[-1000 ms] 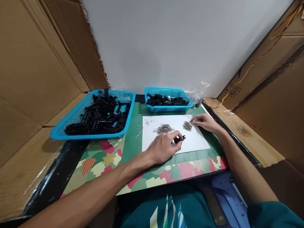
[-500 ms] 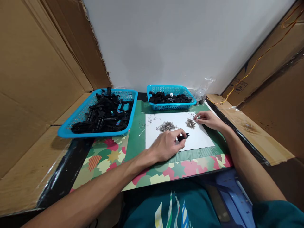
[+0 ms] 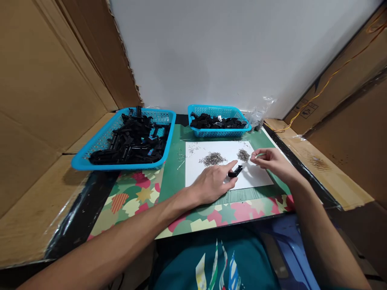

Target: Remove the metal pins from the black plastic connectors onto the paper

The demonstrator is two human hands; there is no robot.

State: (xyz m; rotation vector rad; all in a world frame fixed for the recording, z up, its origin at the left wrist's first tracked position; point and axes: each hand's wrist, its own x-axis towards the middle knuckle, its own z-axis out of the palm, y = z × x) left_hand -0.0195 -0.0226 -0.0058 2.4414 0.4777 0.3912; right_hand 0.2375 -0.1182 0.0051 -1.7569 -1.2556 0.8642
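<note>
Between the thumb and fingers of my left hand (image 3: 214, 183) is a small black plastic part (image 3: 236, 171), over the lower part of a white sheet (image 3: 196, 177). The index finger is stretched out above the part. My right hand (image 3: 269, 160) is pinched at the right edge of the smaller pile of tiny metal pieces (image 3: 243, 155); what its fingertips hold is too small to make out. A larger pile of metal pieces (image 3: 213, 158) lies just beyond my left hand.
A large blue basket (image 3: 117, 168) of black parts stands at the left. Behind the sheet is a smaller blue basket (image 3: 220, 132) with black pieces, beside a clear plastic bag (image 3: 256, 117). Cardboard walls (image 3: 347, 133) flank the table. Loose metal bits lie near the sheet's upper left corner.
My right hand has come slightly down and right, and the thin tool-like line at its fingertips no longer shows. My left index finger has straightened, and the black part is more exposed and turned.
</note>
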